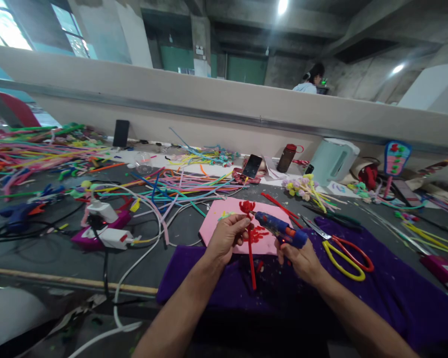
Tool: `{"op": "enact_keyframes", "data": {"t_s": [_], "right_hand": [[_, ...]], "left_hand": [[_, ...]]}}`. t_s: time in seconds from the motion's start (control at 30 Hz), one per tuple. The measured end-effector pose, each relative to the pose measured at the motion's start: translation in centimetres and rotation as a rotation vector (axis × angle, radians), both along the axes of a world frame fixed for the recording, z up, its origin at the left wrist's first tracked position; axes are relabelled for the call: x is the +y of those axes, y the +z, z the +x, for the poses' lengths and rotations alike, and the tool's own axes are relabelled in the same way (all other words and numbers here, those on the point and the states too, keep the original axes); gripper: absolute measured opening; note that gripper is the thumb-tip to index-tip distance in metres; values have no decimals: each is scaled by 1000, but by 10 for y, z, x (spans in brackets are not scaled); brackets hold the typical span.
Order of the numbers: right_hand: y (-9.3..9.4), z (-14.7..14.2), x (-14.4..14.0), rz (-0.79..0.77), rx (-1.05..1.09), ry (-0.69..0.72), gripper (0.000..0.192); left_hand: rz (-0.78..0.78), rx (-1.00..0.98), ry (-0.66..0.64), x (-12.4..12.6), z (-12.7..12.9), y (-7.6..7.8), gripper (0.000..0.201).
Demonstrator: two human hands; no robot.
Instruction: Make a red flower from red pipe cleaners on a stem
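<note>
Between the fingertips of my left hand [229, 236] is a red pipe-cleaner flower [247, 206], its red stem [251, 266] hanging down past my fingers. My right hand [300, 259] is wrapped round the handle of a blue glue gun [280, 228]. The gun's nozzle points left, close by the flower's base; whether it touches is too small to tell. Beneath both hands lies a pink board [216, 214] with short red pipe-cleaner pieces [259, 233] on it. A purple cloth [186, 271] covers the table edge in front of me.
Scissors [345, 256] with red and yellow handles rest on the cloth at right. Power strips [102, 231] and a white cable [125, 278] lie left, near a second glue gun [18, 215]. Behind are pipe cleaners [186, 181], a phone [252, 166], a bottle [286, 158] and a kettle [332, 159].
</note>
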State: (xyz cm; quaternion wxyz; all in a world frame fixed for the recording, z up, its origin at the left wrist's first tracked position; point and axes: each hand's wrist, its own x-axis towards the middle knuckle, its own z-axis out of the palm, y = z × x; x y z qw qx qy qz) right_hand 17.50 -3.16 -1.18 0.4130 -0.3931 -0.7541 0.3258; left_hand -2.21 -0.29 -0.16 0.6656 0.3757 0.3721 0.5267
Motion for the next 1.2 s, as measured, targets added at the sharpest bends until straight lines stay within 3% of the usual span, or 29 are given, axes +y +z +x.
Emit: {"op": "enact_keyframes", "data": {"t_s": [0.7,0.83,1.0,1.2], "right_hand": [[5,1,-3,6,-77,36,46],[11,12,-8,65,-129,-8,37],[23,32,-17,256,-563,-288,26],[0,49,-25,221,-1014,-362,35]], "left_hand": [[6,-13,49,2,-2,0,23],[-2,-46,89,3,-3,1,22],[-8,-54,51,2,-3,2,22],[-8,-55,11,2,-3,4,23]]}}
